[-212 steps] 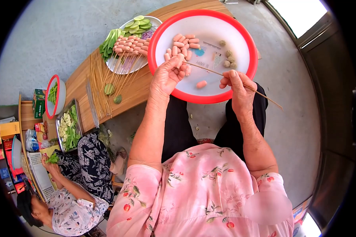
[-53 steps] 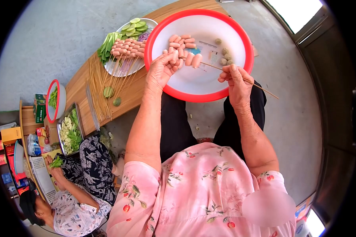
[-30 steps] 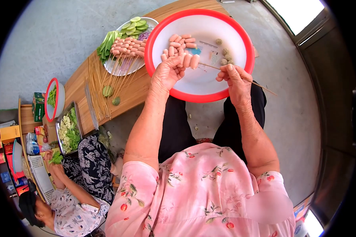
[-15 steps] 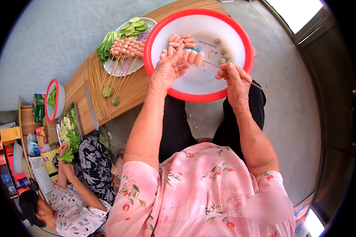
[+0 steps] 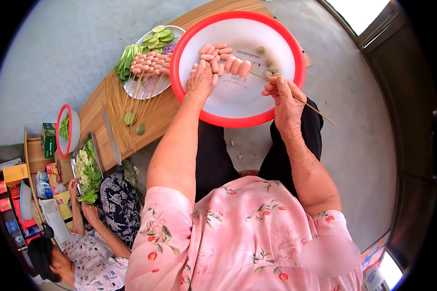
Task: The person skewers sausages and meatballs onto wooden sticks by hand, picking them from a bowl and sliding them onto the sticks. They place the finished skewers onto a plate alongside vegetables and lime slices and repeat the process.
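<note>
My right hand (image 5: pixel 286 99) pinches a thin wooden skewer (image 5: pixel 314 109) that slants over the basin's near right side. Three small pink sausages (image 5: pixel 237 67) sit side by side at its far end. On the left of the white basin with a red rim (image 5: pixel 204 116), my left hand (image 5: pixel 201 82) reaches over loose sausages (image 5: pixel 213 52), fingers extended among them and apart from the skewer. Its fingertips are hard to tell from the sausages. Several greyish-green balls (image 5: pixel 270 62) lie along the basin's right inner side.
Left of the basin, a white plate (image 5: pixel 131 92) bears skewered sausages (image 5: pixel 150 64), greens and cucumber slices (image 5: pixel 159 36). Bare skewers (image 5: pixel 116 111) and a long knife (image 5: pixel 112 138) lie on the wooden table (image 5: pixel 94 104). Another person (image 5: pixel 94 257) handles leafy greens over a metal tray (image 5: pixel 100 167).
My left hand has moved away from the skewered sausages, left and down onto the loose ones. My right hand keeps hold of the skewer. The other person's hands have moved closer to the tray.
</note>
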Action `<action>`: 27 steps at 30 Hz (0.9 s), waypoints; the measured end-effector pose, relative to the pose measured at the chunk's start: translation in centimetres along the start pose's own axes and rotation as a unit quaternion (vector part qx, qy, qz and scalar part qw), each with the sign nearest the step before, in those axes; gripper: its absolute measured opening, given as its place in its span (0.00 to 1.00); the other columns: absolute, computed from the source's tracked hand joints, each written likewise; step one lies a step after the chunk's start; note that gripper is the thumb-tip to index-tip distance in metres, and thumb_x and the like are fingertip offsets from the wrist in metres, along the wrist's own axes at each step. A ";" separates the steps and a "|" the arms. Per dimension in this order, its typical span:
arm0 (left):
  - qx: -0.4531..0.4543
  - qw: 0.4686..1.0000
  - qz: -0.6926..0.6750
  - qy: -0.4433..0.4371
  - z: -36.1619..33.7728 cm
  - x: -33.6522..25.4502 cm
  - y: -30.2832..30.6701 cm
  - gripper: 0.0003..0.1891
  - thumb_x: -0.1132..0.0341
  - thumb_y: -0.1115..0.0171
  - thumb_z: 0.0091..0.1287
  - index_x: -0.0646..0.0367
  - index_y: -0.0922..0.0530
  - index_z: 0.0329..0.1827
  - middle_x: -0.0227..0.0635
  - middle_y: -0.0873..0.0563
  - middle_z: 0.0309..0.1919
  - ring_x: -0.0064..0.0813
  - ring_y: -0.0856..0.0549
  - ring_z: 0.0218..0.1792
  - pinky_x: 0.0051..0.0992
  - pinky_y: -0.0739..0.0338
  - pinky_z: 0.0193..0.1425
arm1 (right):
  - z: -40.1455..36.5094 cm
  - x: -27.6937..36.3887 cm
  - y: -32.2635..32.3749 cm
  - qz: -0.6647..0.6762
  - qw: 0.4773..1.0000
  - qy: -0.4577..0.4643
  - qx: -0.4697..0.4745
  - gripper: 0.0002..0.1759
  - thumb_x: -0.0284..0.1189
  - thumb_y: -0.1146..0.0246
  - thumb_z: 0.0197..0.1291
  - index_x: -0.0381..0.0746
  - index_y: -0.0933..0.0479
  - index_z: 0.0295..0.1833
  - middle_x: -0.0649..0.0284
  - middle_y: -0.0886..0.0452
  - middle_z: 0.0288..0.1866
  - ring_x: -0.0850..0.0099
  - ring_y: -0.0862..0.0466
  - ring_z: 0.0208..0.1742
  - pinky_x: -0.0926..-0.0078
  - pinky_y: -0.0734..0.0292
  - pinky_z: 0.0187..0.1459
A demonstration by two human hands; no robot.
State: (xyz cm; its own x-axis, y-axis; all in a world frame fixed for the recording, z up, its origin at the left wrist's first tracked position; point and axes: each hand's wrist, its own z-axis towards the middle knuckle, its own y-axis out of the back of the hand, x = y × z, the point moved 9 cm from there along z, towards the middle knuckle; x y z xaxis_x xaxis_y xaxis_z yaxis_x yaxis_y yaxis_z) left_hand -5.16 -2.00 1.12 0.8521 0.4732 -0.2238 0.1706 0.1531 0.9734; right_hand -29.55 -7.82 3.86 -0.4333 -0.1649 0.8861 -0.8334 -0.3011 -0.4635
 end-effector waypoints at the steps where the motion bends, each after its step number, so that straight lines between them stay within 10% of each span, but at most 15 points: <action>1: 0.008 1.000 0.010 0.001 -0.1 -0.2 0.1 0.14 0.62 0.39 0.60 0.48 0.24 0.49 0.36 0.25 0.49 0.43 0.23 0.52 0.41 0.23 0.51 | 0.0 0.0 0.0 -0.001 1.000 -0.002 0.000 0.16 0.36 0.39 0.65 0.32 0.19 0.40 0.61 0.18 0.29 0.73 0.19 0.30 0.78 0.28 0.39; 12: -0.035 0.999 0.021 -0.024 -0.2 -0.5 0.6 0.18 0.66 0.38 0.58 0.47 0.23 0.53 0.44 0.22 0.44 0.46 0.19 0.42 0.40 0.22 0.49 | 0.1 -0.1 -0.1 0.000 1.000 -0.017 -0.005 0.16 0.35 0.39 0.65 0.29 0.19 0.40 0.60 0.18 0.29 0.73 0.19 0.30 0.76 0.23 0.37; 15: 0.125 0.984 -0.099 0.076 0.3 2.0 -1.3 0.10 0.66 0.37 0.58 0.56 0.18 0.41 0.38 0.21 0.43 0.36 0.20 0.47 0.32 0.21 0.49 | 0.1 0.1 -0.2 0.007 1.000 -0.015 0.001 0.16 0.35 0.39 0.65 0.30 0.19 0.40 0.60 0.18 0.29 0.73 0.19 0.30 0.76 0.24 0.37; 18: 0.100 0.735 -0.644 0.185 -1.7 2.5 -1.3 0.08 0.65 0.38 0.64 0.62 0.19 0.37 0.31 0.17 0.30 0.21 0.18 0.25 0.16 0.25 0.37 | 0.2 0.0 0.0 0.014 1.000 -0.017 0.004 0.16 0.35 0.39 0.65 0.30 0.19 0.40 0.60 0.18 0.29 0.73 0.19 0.30 0.77 0.25 0.38; 27: 0.071 0.569 -0.800 0.178 -3.0 2.1 0.2 0.05 0.73 0.40 0.65 0.64 0.23 0.41 0.35 0.18 0.34 0.26 0.17 0.34 0.25 0.21 0.37 | -0.3 0.0 -1.1 -0.008 0.998 -0.021 0.061 0.17 0.37 0.39 0.64 0.31 0.19 0.38 0.61 0.18 0.28 0.73 0.20 0.29 0.79 0.26 0.38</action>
State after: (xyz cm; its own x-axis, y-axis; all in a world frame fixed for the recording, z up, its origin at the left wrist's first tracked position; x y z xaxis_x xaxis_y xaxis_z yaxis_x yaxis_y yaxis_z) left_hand -4.80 1.60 0.71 -0.5990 -0.0231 -0.8004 0.6473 0.5745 -0.5009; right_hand -28.72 -7.22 4.41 -0.4032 -0.1969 0.8937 -0.7912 -0.4157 -0.4485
